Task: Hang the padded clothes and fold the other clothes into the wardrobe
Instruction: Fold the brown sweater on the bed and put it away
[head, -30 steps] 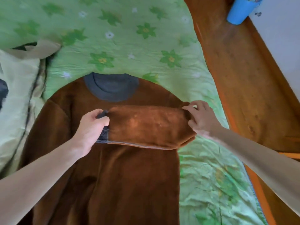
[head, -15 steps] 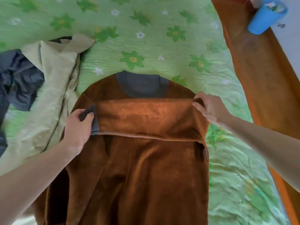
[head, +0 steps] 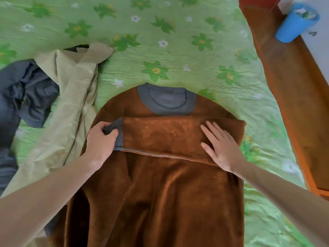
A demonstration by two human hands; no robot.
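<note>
A brown fleecy sweater (head: 160, 202) with a grey collar lies flat on the green flowered bedsheet (head: 178, 50), collar pointing away from me. One sleeve (head: 160, 136) is folded across the chest. My left hand (head: 101, 145) grips the sleeve's grey ribbed cuff at the left. My right hand (head: 220, 145) lies flat with straight fingers on the sleeve's right end, pressing it down.
A beige jacket (head: 71, 104) lies crumpled left of the sweater, with a dark grey garment (head: 26, 97) beyond it at the left edge. A wooden bed frame (head: 293, 104) runs along the right, and a blue cup (head: 295, 22) stands on it at top right.
My left hand has pulled the cuff further left across the sweater. My right hand has let go of the shoulder fold and now lies flat on the sleeve. The view has shifted left.
</note>
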